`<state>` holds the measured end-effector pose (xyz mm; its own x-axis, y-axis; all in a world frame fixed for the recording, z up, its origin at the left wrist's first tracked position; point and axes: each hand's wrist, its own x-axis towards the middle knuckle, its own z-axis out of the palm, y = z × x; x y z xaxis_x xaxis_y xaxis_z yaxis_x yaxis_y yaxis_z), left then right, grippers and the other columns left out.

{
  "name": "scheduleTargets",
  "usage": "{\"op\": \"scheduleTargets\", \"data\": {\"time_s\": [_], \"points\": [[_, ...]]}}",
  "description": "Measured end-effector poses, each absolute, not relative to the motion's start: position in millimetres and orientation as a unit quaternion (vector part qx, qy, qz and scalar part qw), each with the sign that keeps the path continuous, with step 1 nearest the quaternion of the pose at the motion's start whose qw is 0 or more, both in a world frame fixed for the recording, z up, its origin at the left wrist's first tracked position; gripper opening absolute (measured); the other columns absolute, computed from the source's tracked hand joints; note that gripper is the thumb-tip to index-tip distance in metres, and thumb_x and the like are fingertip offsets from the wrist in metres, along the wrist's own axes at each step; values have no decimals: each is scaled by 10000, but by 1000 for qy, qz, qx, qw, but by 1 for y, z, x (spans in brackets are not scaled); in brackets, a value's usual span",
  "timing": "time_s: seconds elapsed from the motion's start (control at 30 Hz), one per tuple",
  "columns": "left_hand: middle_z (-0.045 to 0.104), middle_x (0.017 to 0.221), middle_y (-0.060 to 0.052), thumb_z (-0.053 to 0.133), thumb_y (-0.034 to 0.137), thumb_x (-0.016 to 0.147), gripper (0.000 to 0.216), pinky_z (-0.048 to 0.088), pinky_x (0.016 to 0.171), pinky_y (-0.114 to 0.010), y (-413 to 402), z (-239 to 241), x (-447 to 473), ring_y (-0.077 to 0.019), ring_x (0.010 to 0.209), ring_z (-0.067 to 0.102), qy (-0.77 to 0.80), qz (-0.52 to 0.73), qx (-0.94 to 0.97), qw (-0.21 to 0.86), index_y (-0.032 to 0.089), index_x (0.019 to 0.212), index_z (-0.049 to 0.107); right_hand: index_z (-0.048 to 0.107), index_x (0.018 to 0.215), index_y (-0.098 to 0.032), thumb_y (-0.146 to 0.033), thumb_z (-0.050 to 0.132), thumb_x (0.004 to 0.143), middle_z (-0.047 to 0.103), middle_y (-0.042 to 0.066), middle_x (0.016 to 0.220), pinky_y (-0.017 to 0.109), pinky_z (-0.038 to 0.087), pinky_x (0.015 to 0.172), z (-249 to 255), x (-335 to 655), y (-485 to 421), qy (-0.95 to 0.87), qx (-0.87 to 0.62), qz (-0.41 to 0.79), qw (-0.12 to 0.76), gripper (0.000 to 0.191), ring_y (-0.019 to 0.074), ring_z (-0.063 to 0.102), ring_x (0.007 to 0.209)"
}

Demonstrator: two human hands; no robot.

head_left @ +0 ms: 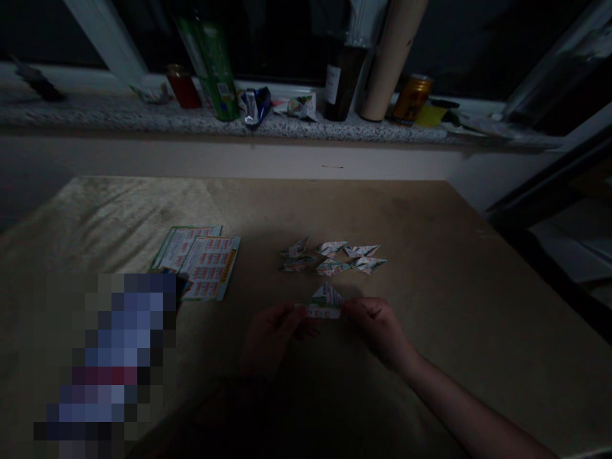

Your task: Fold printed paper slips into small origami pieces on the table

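Between my two hands is a folded piece of printed paper (327, 296), with a triangular peak on top and a straight strip along its bottom. My left hand (273, 331) pinches the strip's left end. At the right end, the fingers of my right hand (375, 319) are closed on the same paper. Just beyond it lie several small folded paper pieces (333, 266) in two rows, pointed at their ends. The light is dim, so the creases and the exact finger positions are hard to make out.
Flat printed sheets (210, 268) lie overlapped at the left on the cloth-covered table (421, 223). A pixelated patch covers the lower left. Along the stone windowsill (282, 127) stand a green bottle (217, 70), a dark bottle (342, 83), a cardboard tube (392, 64) and a golden can (414, 99).
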<state>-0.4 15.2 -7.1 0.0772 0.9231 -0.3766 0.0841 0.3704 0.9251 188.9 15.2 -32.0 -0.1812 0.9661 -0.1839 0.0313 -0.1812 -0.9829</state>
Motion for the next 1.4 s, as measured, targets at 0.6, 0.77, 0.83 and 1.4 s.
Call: {"op": "scheduleTargets", "data": {"time_s": [0.6,0.77,0.83,1.4], "points": [[716,639,12,702,369,630,187,499,594,-231,12,-9,-2,-180,652,665,615,369,424,554,193,694,694,665,681,-155,-434,646,767,667,14,671,230,429,548,-26,181,14,-521,-478,603,369,292,136,579,603],[716,660,11,696,379,636,190,492,604,-231,14,-9,-2,-178,665,657,615,357,429,557,190,652,700,673,859,-171,-375,663,757,697,46,817,272,502,635,-19,178,12,-565,-498,531,389,229,183,634,733],[721,668,10,677,393,658,202,497,640,-242,14,-9,-2,-184,685,662,598,342,437,579,193,648,703,653,997,-195,-339,667,755,694,64,955,317,513,763,-16,178,11,-584,-491,490,421,282,208,640,867],[718,681,20,525,363,808,254,446,605,-203,11,-9,-5,-157,646,643,514,269,606,544,214,729,715,644,1081,-243,-274,661,791,666,41,992,276,488,758,-1,197,16,-675,-390,558,284,292,178,620,880]]}}
